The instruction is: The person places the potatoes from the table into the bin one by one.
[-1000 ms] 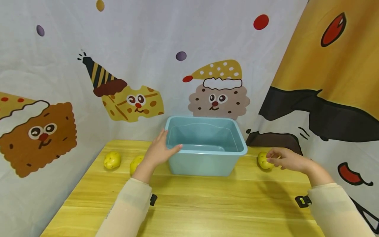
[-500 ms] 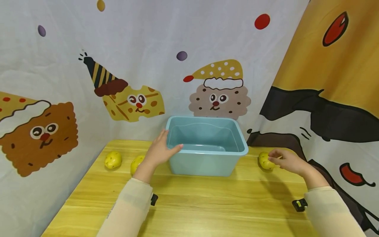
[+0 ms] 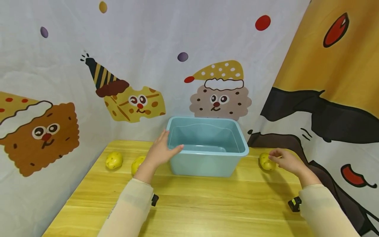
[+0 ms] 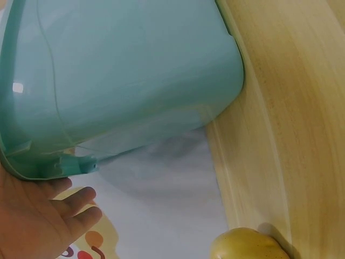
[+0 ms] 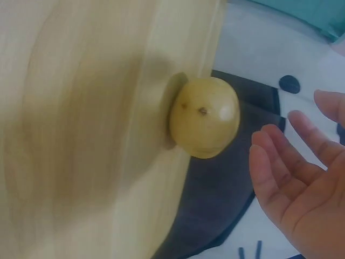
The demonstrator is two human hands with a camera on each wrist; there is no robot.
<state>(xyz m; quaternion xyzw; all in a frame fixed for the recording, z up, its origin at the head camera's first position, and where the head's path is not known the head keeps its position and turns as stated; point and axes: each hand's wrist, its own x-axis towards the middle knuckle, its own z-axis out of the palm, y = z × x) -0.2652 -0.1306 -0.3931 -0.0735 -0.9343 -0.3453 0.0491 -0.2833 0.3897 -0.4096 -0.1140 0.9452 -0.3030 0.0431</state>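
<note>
A light blue plastic bin (image 3: 204,164) stands at the back middle of the table. My left hand (image 3: 160,151) rests at its left front corner, fingers straight along the outside of the rim. In the left wrist view the left hand's fingers (image 4: 75,208) lie relaxed under the rim's edge. At the right sits a yellow potato (image 3: 267,162). My right hand (image 3: 286,161) hovers just beside and above it, holding nothing; the right wrist view shows a gap between its loosely bent fingers (image 5: 269,167) and the potato (image 5: 205,117).
Left of the bin lie two more yellow potatoes, one at the far left (image 3: 114,160) and one partly hidden (image 3: 137,164) behind the left wrist. The wooden table (image 3: 213,204) ends at a printed curtain (image 3: 139,36) behind and beside it.
My right hand and forearm have shifted slightly left, staying over the right potato. The left hand keeps its place at the bin. The whole head view has drifted a little.
</note>
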